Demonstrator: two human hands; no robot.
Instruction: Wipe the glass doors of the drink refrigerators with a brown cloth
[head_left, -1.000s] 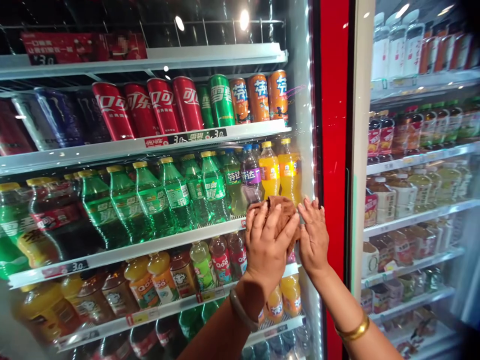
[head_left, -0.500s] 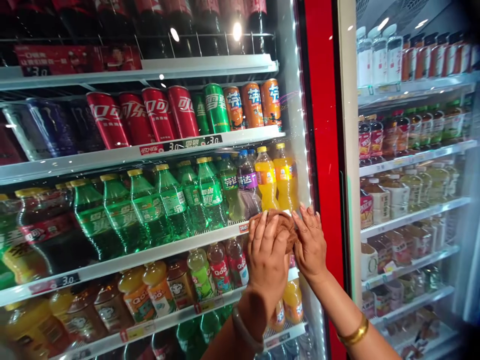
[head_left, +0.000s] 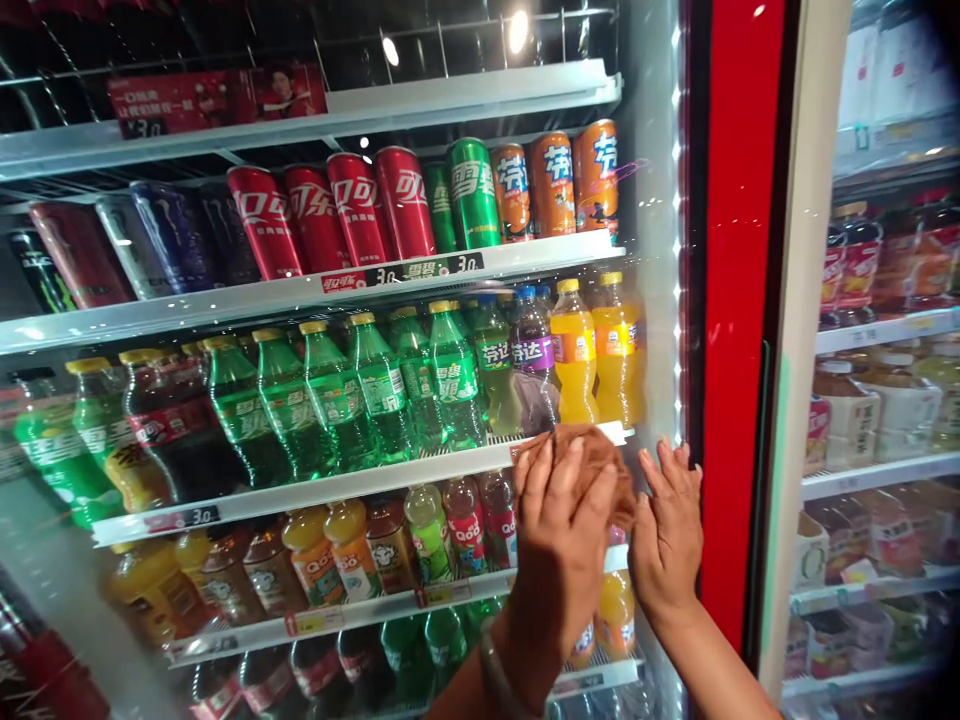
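Note:
My left hand presses a crumpled brown cloth flat against the glass door, its fingers bent over the fabric. To its right, my right hand rests on the glass near the door's edge, fingers stretched out and holding nothing. Behind the glass, just above the hands, stand yellow-capped orange drink bottles. A pale band circles my left wrist. Part of the cloth is hidden under my left hand.
A red door frame runs upright to the right of my hands. Beyond it is a second lit cooler with bottles and cartons. Green bottles and red cans fill shelves at the left.
The view has shifted left, so the cooler and both hands appear further right. The gap between my hands is slightly wider, and the gold bracelet has left the picture.

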